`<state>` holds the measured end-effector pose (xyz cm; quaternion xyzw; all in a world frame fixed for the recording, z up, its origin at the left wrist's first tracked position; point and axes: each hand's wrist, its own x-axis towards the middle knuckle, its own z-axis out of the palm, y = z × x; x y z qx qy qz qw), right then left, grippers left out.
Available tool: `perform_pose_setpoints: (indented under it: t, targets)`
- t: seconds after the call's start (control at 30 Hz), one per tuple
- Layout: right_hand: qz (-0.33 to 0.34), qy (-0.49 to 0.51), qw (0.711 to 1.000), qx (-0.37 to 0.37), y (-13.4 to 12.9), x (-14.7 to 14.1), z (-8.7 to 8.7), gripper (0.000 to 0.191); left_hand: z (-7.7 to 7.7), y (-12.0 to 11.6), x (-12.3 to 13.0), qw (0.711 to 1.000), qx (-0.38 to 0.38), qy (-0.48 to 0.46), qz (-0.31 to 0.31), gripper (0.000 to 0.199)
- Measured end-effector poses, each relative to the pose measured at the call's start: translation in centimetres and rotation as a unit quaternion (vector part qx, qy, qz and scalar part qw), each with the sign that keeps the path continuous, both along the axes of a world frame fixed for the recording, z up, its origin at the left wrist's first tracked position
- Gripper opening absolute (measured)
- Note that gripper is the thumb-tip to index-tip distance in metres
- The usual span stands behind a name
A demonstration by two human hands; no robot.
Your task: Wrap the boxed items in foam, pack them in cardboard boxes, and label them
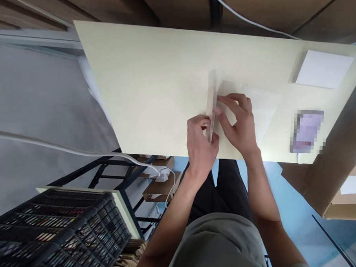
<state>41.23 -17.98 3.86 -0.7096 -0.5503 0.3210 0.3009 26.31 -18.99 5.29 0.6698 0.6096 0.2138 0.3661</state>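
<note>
A thin flat packet (pixel 212 99) in what looks like a clear plastic sleeve stands on edge over the middle of the table, slightly blurred at its far end. My left hand (pixel 201 144) grips its near end, thumb on the right side and fingers on the left. From the right, my right hand (pixel 240 122) reaches to the packet. Its thumb and index fingertips touch the right side, spread apart, and the other fingers curl loosely. Under and beyond that hand lie thin translucent sheets (pixel 263 107), partly covered by it.
A stack of white cards or paper (pixel 325 69) sits at the table's far right. Closer in is a pixelated phone-like object (pixel 308 131) with a white cable. Cardboard boxes (pixel 337 187) stand at right; a black crate (pixel 73 227) is at lower left. The pale table (pixel 144 88) extends leftward.
</note>
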Motion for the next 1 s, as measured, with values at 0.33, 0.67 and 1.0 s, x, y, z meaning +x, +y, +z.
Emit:
perform_pose_setpoints:
  t: [0.33, 0.67, 1.0]
  targets:
    - [-0.092, -0.040, 0.994, -0.033, -2.2, 3.0, -4.8, 0.028, -4.2, -2.6, 1.4, 0.991, 0.032, 0.045, -0.124, 0.051]
    - [-0.076, -0.083, 0.992, -0.059, -3.7, 3.9, -5.1, 0.022, -4.3, -2.7, 0.1, 0.980, -0.003, 0.070, -0.189, 0.061]
    - [-0.080, -0.044, 0.992, -0.085, -3.6, 4.8, -5.7, 0.016, -5.5, 2.3, 0.1, 0.998, -0.034, 0.046, 0.018, 0.054]
